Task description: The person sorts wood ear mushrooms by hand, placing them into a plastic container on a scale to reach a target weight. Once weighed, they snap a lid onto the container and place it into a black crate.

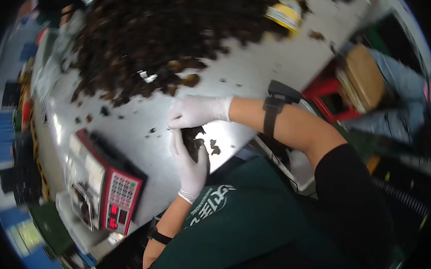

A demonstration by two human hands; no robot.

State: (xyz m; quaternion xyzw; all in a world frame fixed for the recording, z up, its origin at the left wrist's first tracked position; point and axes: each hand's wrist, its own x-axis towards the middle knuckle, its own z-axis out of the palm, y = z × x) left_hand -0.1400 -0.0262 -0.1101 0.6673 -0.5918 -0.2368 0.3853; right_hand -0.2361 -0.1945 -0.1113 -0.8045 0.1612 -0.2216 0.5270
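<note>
Both hands wear white gloves and meet above the pale metal table (259, 68). My left hand (192, 170) is cupped, its thumb and fingers curled around several dark dried pieces (193, 142) that look like dried mushroom. Over its fingertips, my right hand (197, 112) is closed with the fingers bent inward. Whatever those fingers grip is hidden. A few small dark scraps (215, 148) lie on the bright tabletop just beside my left thumb. Beyond the hands spreads a large heap of similar dark brown pieces (152, 37).
A red and white scale (123, 193) with a lit red display stands left of my left hand. On the heap's far edge is a yellow and white object (285, 15). At the right are a red stool (331, 97) and a seated person's jeans (392, 71).
</note>
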